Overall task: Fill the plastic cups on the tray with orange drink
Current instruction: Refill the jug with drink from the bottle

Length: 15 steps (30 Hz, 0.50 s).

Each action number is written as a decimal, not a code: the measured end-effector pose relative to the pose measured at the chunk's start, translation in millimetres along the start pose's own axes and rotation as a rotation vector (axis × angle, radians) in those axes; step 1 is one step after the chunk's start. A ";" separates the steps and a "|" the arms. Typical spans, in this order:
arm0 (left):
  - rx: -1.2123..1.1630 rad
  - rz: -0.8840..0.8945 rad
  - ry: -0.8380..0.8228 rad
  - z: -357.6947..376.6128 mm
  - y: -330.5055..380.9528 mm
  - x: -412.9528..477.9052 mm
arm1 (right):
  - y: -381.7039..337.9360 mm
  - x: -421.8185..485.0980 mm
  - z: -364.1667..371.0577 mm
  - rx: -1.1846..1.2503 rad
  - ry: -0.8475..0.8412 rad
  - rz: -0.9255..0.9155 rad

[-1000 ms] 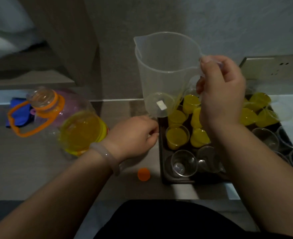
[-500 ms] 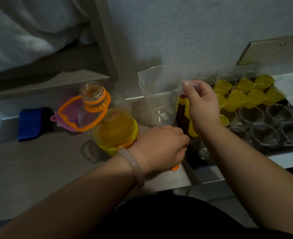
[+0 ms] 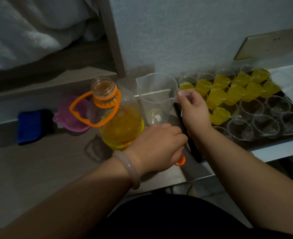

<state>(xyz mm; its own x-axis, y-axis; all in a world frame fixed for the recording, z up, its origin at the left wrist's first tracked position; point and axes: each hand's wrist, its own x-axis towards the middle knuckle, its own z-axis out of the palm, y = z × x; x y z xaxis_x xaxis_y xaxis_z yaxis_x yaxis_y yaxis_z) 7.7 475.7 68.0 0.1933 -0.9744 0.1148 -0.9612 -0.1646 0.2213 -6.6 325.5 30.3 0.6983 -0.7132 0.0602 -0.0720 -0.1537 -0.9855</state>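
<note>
A pale counter (image 3: 38, 169) ran along the wall, and a dark tray (image 3: 195, 150) lay on its right part, packed with small clear plastic cups. The filled cups (image 3: 220, 115) of orange drink stood in the back rows and toward the tray's left side. The empty cups (image 3: 240, 129) stood in the front rows and toward the right.

Left of the tray stood a big plastic bottle (image 3: 119, 121), uncapped and roughly half full of orange drink, with an orange carry handle looped from its neck. Between the bottle and the tray stood a clear measuring jug (image 3: 157, 100), upright and almost empty, its spout to the left.

The right hand (image 3: 192, 109) gripped the jug's handle, its fingers and thumb wrapped round it. The left hand (image 3: 157, 145) hung in front of the bottle with its fingers curled under. Whether it held anything could not be seen.

A pink plastic funnel (image 3: 69, 116) lay behind the bottle, and a blue cloth (image 3: 31, 125) lay left of that. A pale bracelet (image 3: 131, 169) circled the left wrist. An orange cap (image 3: 180, 161) peeked out from under the left hand.
</note>
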 end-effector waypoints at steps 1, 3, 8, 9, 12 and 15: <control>0.002 -0.005 0.004 -0.4 -1.1 -0.1 | -0.2 -0.6 1.4 -0.009 0.000 0.008; 0.012 -0.014 0.016 -1.3 -2.7 0.4 | -1.2 -1.9 3.6 -0.021 0.013 0.022; 0.022 0.004 0.024 -0.4 -5.6 0.0 | -5.4 -5.7 2.5 -0.118 0.028 0.019; 0.031 0.017 0.032 -0.1 -6.6 -1.2 | -5.5 -6.7 0.7 -0.154 0.032 0.014; 0.068 0.072 0.070 -0.8 -9.6 -7.3 | -9.2 -13.2 -9.2 -0.372 0.109 -0.248; 0.089 0.164 0.104 -4.0 -11.0 -16.8 | -27.8 -20.9 -18.0 -0.469 0.100 -0.587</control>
<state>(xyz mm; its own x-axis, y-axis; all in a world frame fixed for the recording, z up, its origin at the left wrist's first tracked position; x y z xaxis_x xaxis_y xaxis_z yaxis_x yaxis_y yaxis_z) 15.7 494.4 67.5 0.0474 -0.9689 0.2427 -0.9942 -0.0221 0.1057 -31.9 332.4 59.2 0.6492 -0.4795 0.5905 -0.0188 -0.7861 -0.6178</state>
